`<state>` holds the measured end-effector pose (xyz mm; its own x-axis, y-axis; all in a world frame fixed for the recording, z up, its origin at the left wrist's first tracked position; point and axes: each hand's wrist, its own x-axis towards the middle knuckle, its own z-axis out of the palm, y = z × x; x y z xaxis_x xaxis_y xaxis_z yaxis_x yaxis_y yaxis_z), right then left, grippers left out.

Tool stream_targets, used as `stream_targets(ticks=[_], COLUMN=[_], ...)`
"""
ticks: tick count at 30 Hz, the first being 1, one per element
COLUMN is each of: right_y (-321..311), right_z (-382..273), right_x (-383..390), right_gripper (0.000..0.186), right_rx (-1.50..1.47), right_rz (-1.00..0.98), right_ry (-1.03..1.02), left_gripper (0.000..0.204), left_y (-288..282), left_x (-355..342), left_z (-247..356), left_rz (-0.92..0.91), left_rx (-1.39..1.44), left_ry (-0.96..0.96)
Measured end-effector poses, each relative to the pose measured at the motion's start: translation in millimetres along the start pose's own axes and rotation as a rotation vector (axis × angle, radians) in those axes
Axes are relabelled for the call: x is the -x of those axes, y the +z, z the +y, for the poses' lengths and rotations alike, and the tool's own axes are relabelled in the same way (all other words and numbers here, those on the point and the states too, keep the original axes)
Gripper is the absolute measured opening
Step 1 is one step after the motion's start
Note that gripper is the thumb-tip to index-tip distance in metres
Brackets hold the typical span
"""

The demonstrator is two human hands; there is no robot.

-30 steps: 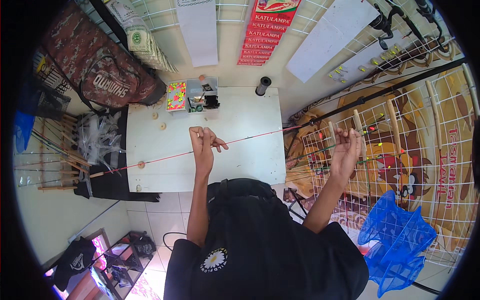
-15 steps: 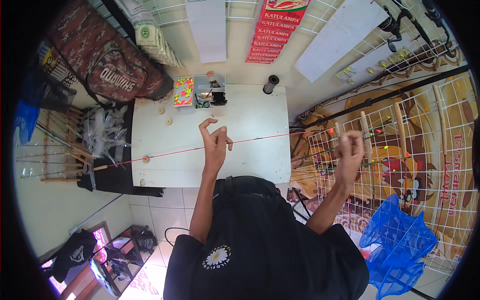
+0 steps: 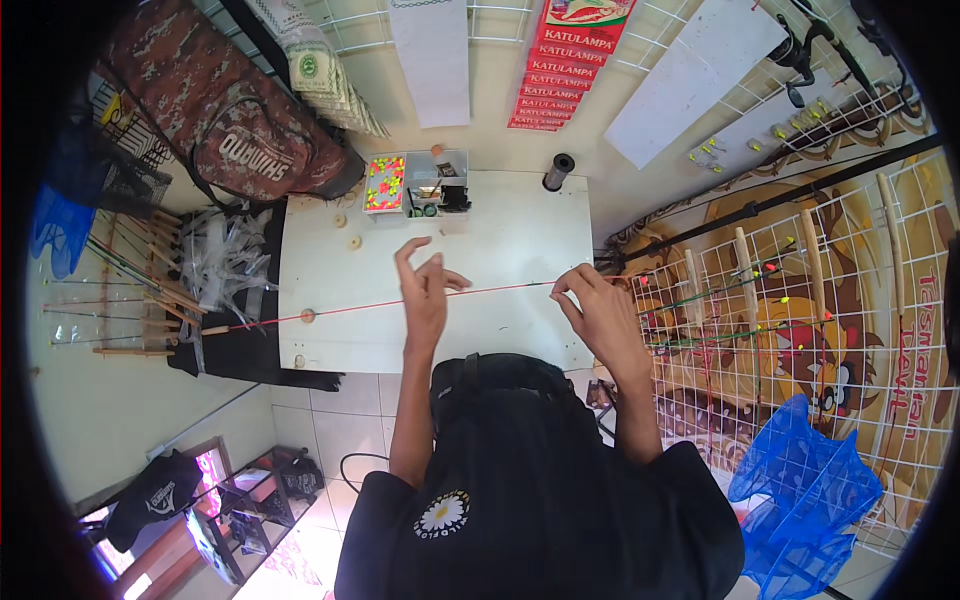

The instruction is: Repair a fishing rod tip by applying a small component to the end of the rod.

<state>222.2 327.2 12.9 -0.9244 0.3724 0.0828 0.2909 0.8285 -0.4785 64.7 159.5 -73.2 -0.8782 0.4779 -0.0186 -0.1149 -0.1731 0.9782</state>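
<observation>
A thin red fishing rod (image 3: 365, 306) stretches across the white table, its wooden handle (image 3: 215, 330) off the table's left edge. My left hand (image 3: 425, 300) is closed around the rod near mid-length, with one finger raised and bent. Farther right, my right hand (image 3: 597, 310) has its thumb and fingertips pinched at the rod, beside a dark band on it. Whether a fine thread is also between these fingertips is too small to tell. Past my right hand, the rod's thin end runs toward the wire grid.
On the white table (image 3: 500, 235) stand a divided clear box (image 3: 425, 205) with bright floats, a dark cylinder (image 3: 558, 172) and several small rings. A camouflage bag (image 3: 240, 130) leans at the back left. Wire grid (image 3: 790, 330) and blue netting (image 3: 800, 500) are on the right.
My right hand has come left and inward from beside the wire grid to the rod. My left hand stays at the rod. The whole view has shifted slightly.
</observation>
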Motion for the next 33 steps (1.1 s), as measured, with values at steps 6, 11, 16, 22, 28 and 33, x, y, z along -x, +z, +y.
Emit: stream_targets(ticks=[6, 11, 16, 22, 28, 33], right_y=[2, 0, -1, -3, -2, -4], right_z=[0, 0, -1, -6, -3, -7], right_x=[0, -1, -3, -5, -5, -4], right_gripper=[0.011, 0.011, 0.012, 0.011, 0.011, 0.013], right_rx=[0.053, 0.081, 0.105, 0.107, 0.105, 0.097], right_rz=[-0.007, -0.054, -0.087, -0.078, -0.06, -0.052], right_ry=[-0.018, -0.024, -0.018, -0.029, -0.033, -0.026], left_gripper=[0.021, 0.016, 0.018, 0.018, 0.018, 0.024], left_y=[-45, -64, -81, -66, 20, 53], left_x=[-8, -9, -8, -9, 10, 12], left_z=[10, 7, -1, 13, 63, 45], left_rz=[0.24, 0.23, 0.252, 0.175, 0.05, -0.379], left_rx=[-0.46, -0.737, -0.801, -0.754, -0.624, -0.584], left_ry=[0.078, 0.044, -0.016, 0.265, 0.437, 0.406])
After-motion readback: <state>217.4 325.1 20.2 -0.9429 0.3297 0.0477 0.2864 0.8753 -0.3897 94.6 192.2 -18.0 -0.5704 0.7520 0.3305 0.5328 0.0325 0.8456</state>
